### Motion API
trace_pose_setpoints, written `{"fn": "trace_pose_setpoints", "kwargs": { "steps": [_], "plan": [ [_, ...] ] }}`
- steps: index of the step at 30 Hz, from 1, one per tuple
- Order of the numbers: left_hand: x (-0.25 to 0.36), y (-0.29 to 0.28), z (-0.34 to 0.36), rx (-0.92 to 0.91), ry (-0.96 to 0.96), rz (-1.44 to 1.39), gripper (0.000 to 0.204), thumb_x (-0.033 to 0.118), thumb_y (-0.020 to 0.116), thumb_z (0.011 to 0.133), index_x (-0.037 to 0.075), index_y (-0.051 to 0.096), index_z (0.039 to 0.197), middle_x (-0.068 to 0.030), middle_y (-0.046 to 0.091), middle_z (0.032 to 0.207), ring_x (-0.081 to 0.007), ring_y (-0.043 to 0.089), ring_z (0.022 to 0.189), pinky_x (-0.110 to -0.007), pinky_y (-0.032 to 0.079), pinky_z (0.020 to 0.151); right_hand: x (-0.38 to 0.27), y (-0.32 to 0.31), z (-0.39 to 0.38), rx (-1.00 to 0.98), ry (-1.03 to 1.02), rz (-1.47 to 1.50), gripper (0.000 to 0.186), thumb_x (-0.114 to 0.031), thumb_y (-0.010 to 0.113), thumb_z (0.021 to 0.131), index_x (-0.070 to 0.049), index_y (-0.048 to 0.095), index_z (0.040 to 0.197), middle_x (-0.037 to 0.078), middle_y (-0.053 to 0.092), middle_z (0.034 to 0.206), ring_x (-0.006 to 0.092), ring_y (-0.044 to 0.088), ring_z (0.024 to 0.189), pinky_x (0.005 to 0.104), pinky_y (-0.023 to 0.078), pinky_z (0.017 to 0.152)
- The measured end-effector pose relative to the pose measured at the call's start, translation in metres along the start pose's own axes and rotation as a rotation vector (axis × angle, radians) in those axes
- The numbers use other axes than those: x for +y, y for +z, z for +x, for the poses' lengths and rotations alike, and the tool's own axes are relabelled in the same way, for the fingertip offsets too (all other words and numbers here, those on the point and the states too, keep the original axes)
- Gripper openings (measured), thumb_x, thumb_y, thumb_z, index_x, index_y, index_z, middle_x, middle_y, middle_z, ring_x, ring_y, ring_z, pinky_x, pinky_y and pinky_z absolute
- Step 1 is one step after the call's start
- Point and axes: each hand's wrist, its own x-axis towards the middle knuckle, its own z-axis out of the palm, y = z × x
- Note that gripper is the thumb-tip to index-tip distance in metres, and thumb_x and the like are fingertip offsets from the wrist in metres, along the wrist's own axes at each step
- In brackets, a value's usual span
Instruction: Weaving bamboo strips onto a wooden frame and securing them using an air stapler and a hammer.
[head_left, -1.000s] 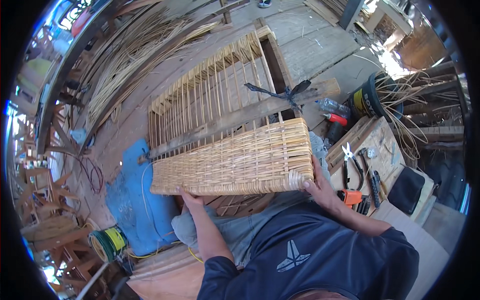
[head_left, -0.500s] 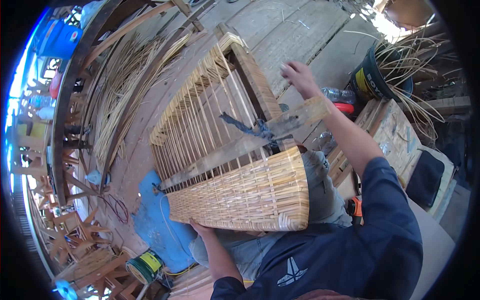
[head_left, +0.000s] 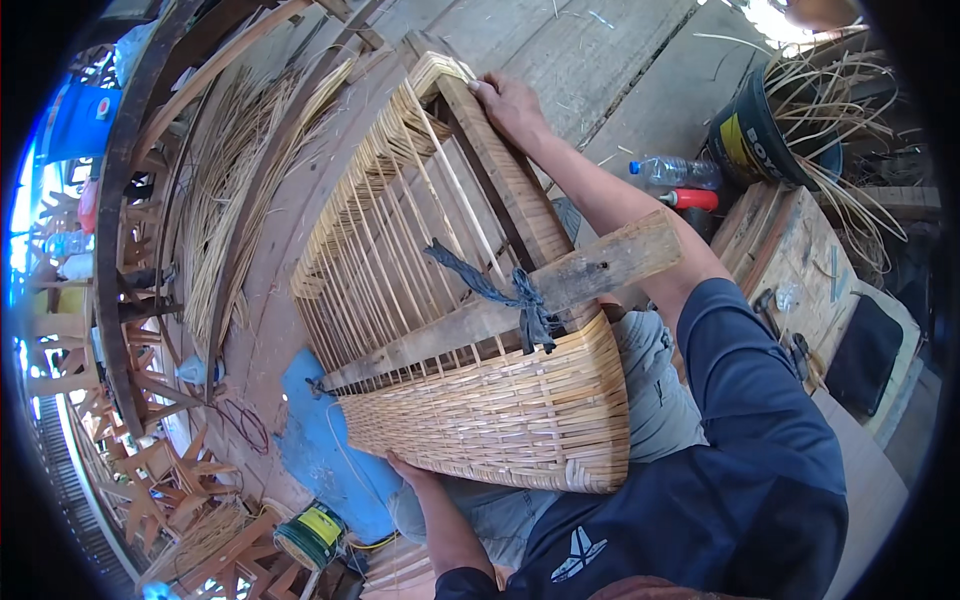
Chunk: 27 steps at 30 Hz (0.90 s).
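A wooden frame (head_left: 497,160) partly covered in rattan weave leans across my lap. Its near band is a tight woven panel (head_left: 490,415); beyond it, bare rattan strands (head_left: 385,245) stretch to the wrapped far rail. Across the strands lies a loose wooden slat (head_left: 620,262), tied to the frame with a dark cloth strip (head_left: 525,305). My right hand (head_left: 510,108) is closed over the frame's far right corner, its thumb side on the wood. At the panel's lower left edge, my left hand (head_left: 408,470) holds on from below, with its fingers mostly hidden.
A dark bucket of rattan strips (head_left: 745,135) stands at the right, near a plastic bottle (head_left: 680,173) and a red-capped item (head_left: 692,199). Rattan bundles (head_left: 225,190) lie on the left floor. A blue sheet (head_left: 320,450) and a green tin (head_left: 308,535) are at lower left.
My right hand has come down leftward from the air onto the frame's far corner. The frame has tilted and shifted slightly; my left hand stays at its lower edge.
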Motion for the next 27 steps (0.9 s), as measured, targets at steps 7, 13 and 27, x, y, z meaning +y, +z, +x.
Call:
{"fn": "trace_pose_setpoints", "kwargs": {
  "steps": [7, 13, 27],
  "plan": [
    [0.001, 0.012, -0.004, -0.038, 0.003, -0.017, 0.074, 0.058, 0.021, 0.088, 0.008, 0.021, 0.143, -0.0151, 0.029, 0.144, -0.0359, 0.034, 0.127, -0.048, 0.03, 0.105, 0.008, 0.002, 0.005, 0.006, -0.056, -0.312, 0.044, -0.04, 0.048, 0.089, 0.001, 0.062, 0.094, 0.025, 0.063, 0.088, 0.0409, 0.062, 0.082, 0.0467, 0.049, 0.075],
    [-0.002, -0.006, 0.01, -0.072, 0.045, -0.003, 0.074, 0.056, 0.024, 0.085, 0.01, 0.022, 0.143, -0.0164, 0.033, 0.141, -0.0389, 0.039, 0.123, -0.052, 0.035, 0.101, -0.004, -0.006, 0.015, -0.096, -0.083, -0.384, 0.044, -0.039, 0.048, 0.089, 0.001, 0.065, 0.086, 0.024, 0.062, 0.079, 0.0391, 0.062, 0.076, 0.0457, 0.051, 0.068],
    [0.017, 0.052, -0.003, 0.036, 0.147, -0.151, 0.062, 0.045, 0.036, 0.091, 0.004, 0.033, 0.137, -0.0172, 0.043, 0.134, -0.0341, 0.045, 0.12, -0.049, 0.039, 0.1, 0.017, -0.159, -0.164, -0.316, 0.089, 0.027, 0.024, -0.023, 0.052, 0.093, -0.002, 0.057, 0.104, -0.001, 0.051, 0.078, 0.0073, 0.046, 0.069, 0.0246, 0.041, 0.061]
  ]
}}
